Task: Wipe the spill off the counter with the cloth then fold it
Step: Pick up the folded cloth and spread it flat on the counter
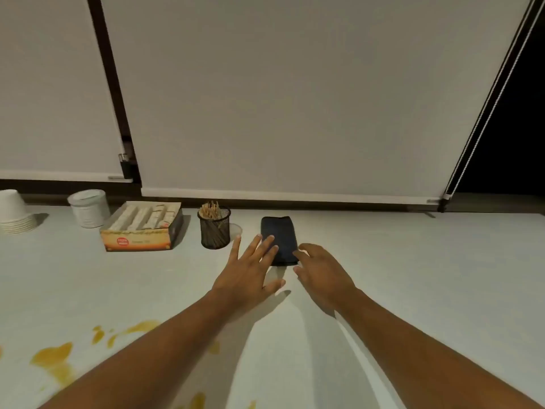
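A dark folded cloth [280, 234] lies on the white counter [398, 276] near the back wall. My left hand [250, 268] is spread flat, its fingertips resting on the cloth's near left edge. My right hand [321, 273] hovers at the cloth's near right corner with curled fingers touching the edge; it holds nothing. An orange-yellow spill [56, 357] spreads in patches over the near left of the counter, with more splashes [138, 327] beside my left forearm.
Left of the cloth stand a black mesh cup of wooden sticks [214, 228], an open cardboard box of sachets [144, 227], a white tub [88, 208] and a stack of paper cups [14, 212]. Roller blinds cover the window behind.
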Motion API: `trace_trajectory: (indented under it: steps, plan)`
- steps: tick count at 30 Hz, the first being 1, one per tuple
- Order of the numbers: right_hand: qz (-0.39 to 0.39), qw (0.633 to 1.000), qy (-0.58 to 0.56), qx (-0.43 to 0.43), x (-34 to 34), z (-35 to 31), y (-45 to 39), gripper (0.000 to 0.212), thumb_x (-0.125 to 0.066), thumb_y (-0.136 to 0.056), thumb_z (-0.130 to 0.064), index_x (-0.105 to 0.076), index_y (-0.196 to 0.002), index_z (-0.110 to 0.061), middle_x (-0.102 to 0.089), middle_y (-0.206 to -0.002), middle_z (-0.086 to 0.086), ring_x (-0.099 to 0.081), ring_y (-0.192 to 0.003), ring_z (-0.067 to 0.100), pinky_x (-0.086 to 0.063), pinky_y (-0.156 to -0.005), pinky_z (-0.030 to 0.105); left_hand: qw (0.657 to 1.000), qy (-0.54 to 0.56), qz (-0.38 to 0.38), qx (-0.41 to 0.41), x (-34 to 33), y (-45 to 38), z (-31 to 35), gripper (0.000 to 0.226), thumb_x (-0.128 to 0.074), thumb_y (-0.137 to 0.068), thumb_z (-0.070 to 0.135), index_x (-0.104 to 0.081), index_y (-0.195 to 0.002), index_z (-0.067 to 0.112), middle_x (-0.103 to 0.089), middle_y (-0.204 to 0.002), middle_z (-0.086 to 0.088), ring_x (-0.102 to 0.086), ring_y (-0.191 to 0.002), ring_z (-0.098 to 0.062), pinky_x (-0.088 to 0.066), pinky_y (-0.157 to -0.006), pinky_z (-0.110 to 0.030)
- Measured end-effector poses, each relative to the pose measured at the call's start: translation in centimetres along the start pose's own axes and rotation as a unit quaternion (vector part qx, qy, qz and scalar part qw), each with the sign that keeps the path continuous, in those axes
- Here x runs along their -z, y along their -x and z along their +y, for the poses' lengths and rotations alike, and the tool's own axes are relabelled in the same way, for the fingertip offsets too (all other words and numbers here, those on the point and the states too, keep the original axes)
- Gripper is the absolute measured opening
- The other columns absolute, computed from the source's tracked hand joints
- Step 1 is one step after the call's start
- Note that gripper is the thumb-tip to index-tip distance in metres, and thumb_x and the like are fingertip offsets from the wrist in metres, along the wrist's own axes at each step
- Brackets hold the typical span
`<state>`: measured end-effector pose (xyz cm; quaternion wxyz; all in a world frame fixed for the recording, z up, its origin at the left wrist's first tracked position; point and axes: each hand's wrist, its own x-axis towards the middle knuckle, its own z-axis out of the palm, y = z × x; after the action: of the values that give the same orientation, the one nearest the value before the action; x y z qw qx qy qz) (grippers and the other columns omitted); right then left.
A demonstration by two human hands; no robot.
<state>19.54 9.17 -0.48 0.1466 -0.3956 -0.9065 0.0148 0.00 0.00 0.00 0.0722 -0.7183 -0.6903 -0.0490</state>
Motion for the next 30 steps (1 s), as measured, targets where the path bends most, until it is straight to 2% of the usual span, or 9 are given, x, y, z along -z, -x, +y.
trace_trajectory:
  steps: [2,5,13,15,19,22,25,27,30]
  plan:
    - [-0.006,1.0,-0.016,-0.001,-0.4,0.7,-1.3,0.039,-0.047,-0.111,-0.03,-0.052,-0.148,-0.021,-0.054,-0.152,0.005,-0.055,-0.133,0.022,-0.047,-0.108,0.031,1.0,0.014,-0.026,-0.001,-0.7,-1.2,0.4,0.083,-0.016,-0.101,0.073,-0.012,-0.169,0.025,0.0,-0.179,0.001,0.003,-0.164,-0.021,0.012,-0.129,-0.057]
    - [-0.038,0.999,-0.013,-0.003,-0.9,1.1,-3.4,0.033,-0.051,-0.109,-0.023,-0.057,-0.141,-0.018,-0.059,-0.14,0.007,-0.058,-0.121,0.023,-0.051,-0.096,0.03,0.998,0.028,-0.061,0.002,-1.9,-2.7,0.4,0.078,-0.021,-0.105,0.067,-0.014,-0.169,0.022,-0.011,-0.178,0.0,-0.008,-0.164,-0.02,0.008,-0.13,-0.052]
    - [-0.066,0.997,-0.012,0.027,0.3,1.5,-6.0,0.028,-0.053,-0.109,-0.018,-0.069,-0.13,-0.009,-0.064,-0.127,0.012,-0.061,-0.115,0.028,-0.051,-0.1,0.035,0.994,0.099,-0.035,0.02,-2.7,-3.6,-0.1,0.064,-0.032,-0.109,0.055,-0.032,-0.163,0.022,-0.033,-0.171,0.0,-0.026,-0.159,-0.018,-0.001,-0.132,-0.048]
    - [-0.046,0.998,-0.011,0.028,1.3,1.2,-6.6,0.027,-0.052,-0.109,-0.021,-0.072,-0.124,-0.01,-0.064,-0.122,0.012,-0.062,-0.112,0.028,-0.051,-0.098,0.035,0.988,0.15,-0.009,0.039,-2.6,-3.4,0.0,0.06,-0.04,-0.108,0.051,-0.039,-0.16,0.02,-0.043,-0.166,-0.002,-0.037,-0.153,-0.02,-0.009,-0.132,-0.049]
    - [0.013,0.998,0.013,0.063,4.2,-1.0,-8.1,0.03,-0.049,-0.11,-0.03,-0.074,-0.12,-0.017,-0.066,-0.117,0.006,-0.058,-0.111,0.024,-0.048,-0.098,0.039,0.93,0.333,0.089,0.124,-1.5,-3.1,0.4,0.05,-0.056,-0.106,0.039,-0.053,-0.15,0.015,-0.06,-0.146,-0.007,-0.06,-0.125,-0.023,-0.047,-0.106,-0.036]
    - [0.065,0.995,-0.013,0.069,6.7,-3.0,-8.4,0.027,-0.053,-0.108,-0.03,-0.074,-0.117,-0.016,-0.067,-0.111,0.005,-0.061,-0.104,0.024,-0.05,-0.096,0.041,0.862,0.445,0.128,0.208,0.0,-2.3,0.5,0.052,-0.067,-0.102,0.036,-0.062,-0.146,0.01,-0.067,-0.142,-0.008,-0.071,-0.114,-0.02,-0.055,-0.095,-0.028]
    - [0.096,0.993,-0.044,0.059,9.4,-4.7,-8.2,0.026,-0.057,-0.106,-0.03,-0.075,-0.117,-0.016,-0.069,-0.108,0.005,-0.065,-0.098,0.023,-0.053,-0.094,0.042,0.805,0.526,0.144,0.234,1.6,-0.6,1.1,0.048,-0.081,-0.09,0.04,-0.075,-0.127,0.01,-0.079,-0.106,0.003,-0.075,-0.083,-0.005,-0.054,-0.07,-0.011]
    - [0.093,0.993,-0.061,0.051,11.5,-5.7,-7.8,0.026,-0.058,-0.105,-0.03,-0.077,-0.113,-0.014,-0.071,-0.105,0.005,-0.066,-0.095,0.024,-0.054,-0.091,0.042,0.789,0.544,0.153,0.241,2.8,0.9,1.9,0.042,-0.085,-0.084,0.047,-0.079,-0.114,0.018,-0.078,-0.097,0.009,-0.074,-0.086,-0.009,-0.055,-0.064,-0.012]
    - [0.075,0.993,-0.063,0.059,14.7,-6.9,-5.8,0.027,-0.059,-0.104,-0.029,-0.08,-0.108,-0.012,-0.073,-0.101,0.005,-0.067,-0.091,0.024,-0.055,-0.086,0.042,0.799,0.526,0.167,0.239,4.7,4.1,2.3,0.039,-0.088,-0.082,0.04,-0.08,-0.114,0.019,-0.078,-0.095,0.01,-0.074,-0.083,-0.007,-0.057,-0.058,-0.013]
